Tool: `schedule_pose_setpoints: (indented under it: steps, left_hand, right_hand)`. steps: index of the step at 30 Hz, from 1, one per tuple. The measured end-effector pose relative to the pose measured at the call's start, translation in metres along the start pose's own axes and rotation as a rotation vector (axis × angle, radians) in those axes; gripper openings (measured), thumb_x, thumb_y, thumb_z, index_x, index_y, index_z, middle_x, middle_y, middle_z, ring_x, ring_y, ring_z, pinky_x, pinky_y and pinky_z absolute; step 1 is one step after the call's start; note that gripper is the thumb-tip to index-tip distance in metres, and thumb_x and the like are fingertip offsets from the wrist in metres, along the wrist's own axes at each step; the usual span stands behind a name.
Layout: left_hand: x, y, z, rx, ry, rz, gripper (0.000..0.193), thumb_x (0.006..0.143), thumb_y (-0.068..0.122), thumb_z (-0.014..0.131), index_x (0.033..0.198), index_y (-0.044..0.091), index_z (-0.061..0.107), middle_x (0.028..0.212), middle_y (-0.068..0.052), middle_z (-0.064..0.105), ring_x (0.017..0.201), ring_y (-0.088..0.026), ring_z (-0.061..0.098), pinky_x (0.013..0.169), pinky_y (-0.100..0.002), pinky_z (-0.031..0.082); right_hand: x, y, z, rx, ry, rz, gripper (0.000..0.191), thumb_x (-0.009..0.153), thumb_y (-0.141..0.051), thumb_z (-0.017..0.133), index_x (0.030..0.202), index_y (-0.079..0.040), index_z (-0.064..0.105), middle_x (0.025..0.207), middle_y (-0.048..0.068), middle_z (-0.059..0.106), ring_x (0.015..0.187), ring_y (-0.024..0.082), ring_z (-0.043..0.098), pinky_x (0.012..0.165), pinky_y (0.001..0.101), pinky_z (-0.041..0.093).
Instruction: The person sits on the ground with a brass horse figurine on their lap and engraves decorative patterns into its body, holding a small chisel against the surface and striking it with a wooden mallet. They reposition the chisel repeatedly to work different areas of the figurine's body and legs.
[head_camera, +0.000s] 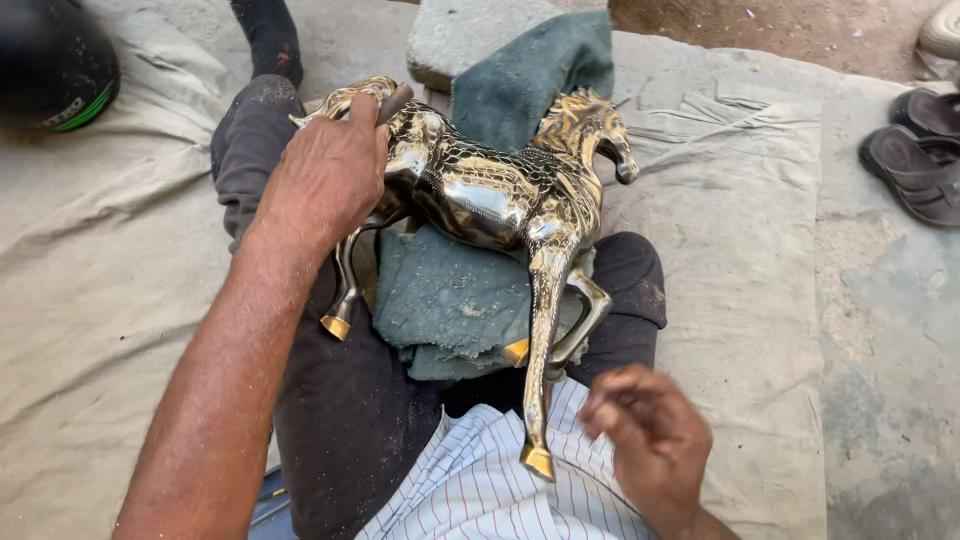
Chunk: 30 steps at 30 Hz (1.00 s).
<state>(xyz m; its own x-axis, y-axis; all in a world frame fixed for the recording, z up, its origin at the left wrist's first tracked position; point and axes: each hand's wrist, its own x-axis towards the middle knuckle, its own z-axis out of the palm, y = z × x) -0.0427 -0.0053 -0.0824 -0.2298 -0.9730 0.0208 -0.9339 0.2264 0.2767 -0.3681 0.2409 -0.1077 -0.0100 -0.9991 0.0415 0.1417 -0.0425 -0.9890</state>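
Observation:
A shiny brass horse figure (480, 195) lies on its side across my lap, head to the right, legs pointing toward me. My left hand (325, 175) grips its hindquarters near the tail. My right hand (650, 440) hovers near my striped shirt (490, 480), fingers loosely curled and holding nothing, just right of the horse's front hoof (537, 460). A folded grey-green cloth (450, 305) pads my dark trousers under the horse.
A second green cloth (530, 70) drapes over a stone block (460, 35) behind the horse. Beige sheeting (90, 260) covers the ground. A black helmet (50, 60) lies at top left; dark sandals (915, 160) sit at right on concrete.

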Motion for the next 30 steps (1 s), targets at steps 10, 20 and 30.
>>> schedule_pose_setpoints:
  steps: [10, 20, 30]
  left_hand:
    - [-0.009, 0.023, 0.025, 0.162, 0.160, 0.032, 0.023, 0.111, 0.024, 0.051, 0.104, 0.002, 0.050, 0.077, -0.021, 0.068, 0.083, -0.040, 0.066, 0.077, -0.054, 0.051]
    - [-0.013, 0.044, -0.001, 0.178, 0.524, 0.306, 0.016, 0.104, 0.015, 0.066, 0.113, 0.001, 0.067, 0.108, -0.012, 0.067, 0.101, -0.028, 0.065, 0.086, -0.043, 0.057]
    - [-0.049, 0.109, -0.030, -1.076, 0.121, -0.040, 0.027, 0.093, 0.012, 0.077, 0.117, 0.002, 0.075, 0.103, -0.007, 0.078, 0.092, -0.014, 0.076, 0.081, -0.027, 0.066]
  right_hand:
    - [-0.016, 0.042, -0.019, 0.134, 0.312, 0.413, 0.027, 0.093, -0.003, 0.068, 0.119, 0.004, 0.061, 0.090, 0.012, 0.069, 0.077, 0.016, 0.064, 0.067, 0.0338, 0.057]
    - [0.027, 0.097, -0.033, -0.252, 0.094, 0.398, 0.029, 0.089, 0.004, 0.060, 0.118, 0.004, 0.063, 0.102, 0.011, 0.071, 0.092, 0.017, 0.070, 0.080, 0.0321, 0.061]
    - [0.117, 0.153, -0.042, -0.232, 0.084, 0.367, 0.030, 0.097, -0.014, 0.056, 0.120, 0.002, 0.064, 0.106, 0.015, 0.068, 0.091, 0.022, 0.065, 0.077, 0.0323, 0.057]
